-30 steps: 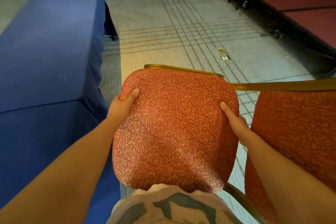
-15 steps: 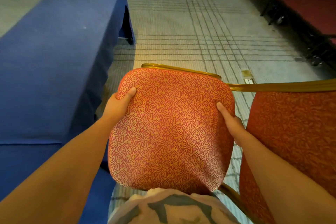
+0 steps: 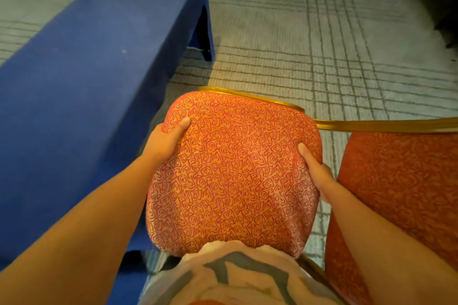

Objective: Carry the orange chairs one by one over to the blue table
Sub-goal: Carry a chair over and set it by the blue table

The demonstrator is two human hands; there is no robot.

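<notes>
Orange patterned chair [image 3: 233, 171], held centrally with its gold-framed edge toward 12 o'clock, is clasped at both sides by left hand [image 3: 164, 140] and right hand [image 3: 318, 176], blue surface [image 3: 81, 77] at 10 o'clock.

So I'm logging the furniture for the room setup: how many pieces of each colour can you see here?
Orange chairs: 2, the held chair and the chair beside it
Blue table: 1
Total: 3
</notes>
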